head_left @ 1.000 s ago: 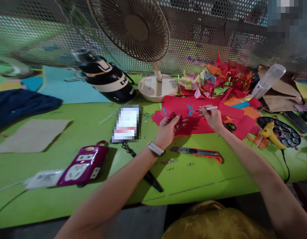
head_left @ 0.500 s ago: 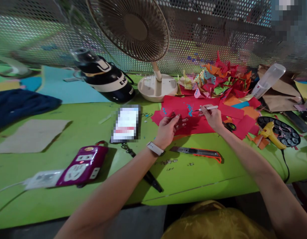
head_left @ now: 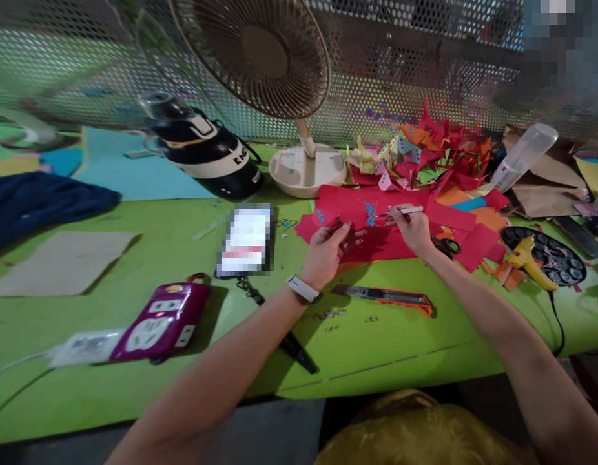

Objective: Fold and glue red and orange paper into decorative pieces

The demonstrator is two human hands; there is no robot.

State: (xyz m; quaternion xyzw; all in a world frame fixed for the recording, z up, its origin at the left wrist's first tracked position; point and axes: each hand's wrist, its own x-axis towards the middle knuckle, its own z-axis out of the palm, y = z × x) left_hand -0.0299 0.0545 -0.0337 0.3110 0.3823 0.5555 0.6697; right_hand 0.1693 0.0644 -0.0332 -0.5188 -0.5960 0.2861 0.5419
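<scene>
My right hand [head_left: 411, 227] is closed around a slim white pen-like tool [head_left: 410, 210], whose thin tip points left over the red paper [head_left: 396, 242]. Little blue paper bits [head_left: 370, 213] lie in a cluster just beyond that tip, with a few more blue dots [head_left: 320, 216] to the left. My left hand [head_left: 330, 248] hovers at the left of the red sheets, thumb and fingers curled together. Whatever it pinches is too small and dark to make out. Below the sheets lies a box cutter [head_left: 383, 296] with an orange edge. Black-handled scissors [head_left: 445, 247] sit under my right wrist.
A phone [head_left: 245, 240], a purple power strip [head_left: 161, 321] and a black bottle [head_left: 214, 155] stand or lie leftward. Behind is a fan [head_left: 309, 171] beside folded paper pieces [head_left: 425, 152]. Rightward, a yellow glue gun [head_left: 529, 261] rests on a black round tray [head_left: 567, 258].
The right hand and the white tool shift only very slightly. My left hand stays in place, and the objects on the table have not moved.
</scene>
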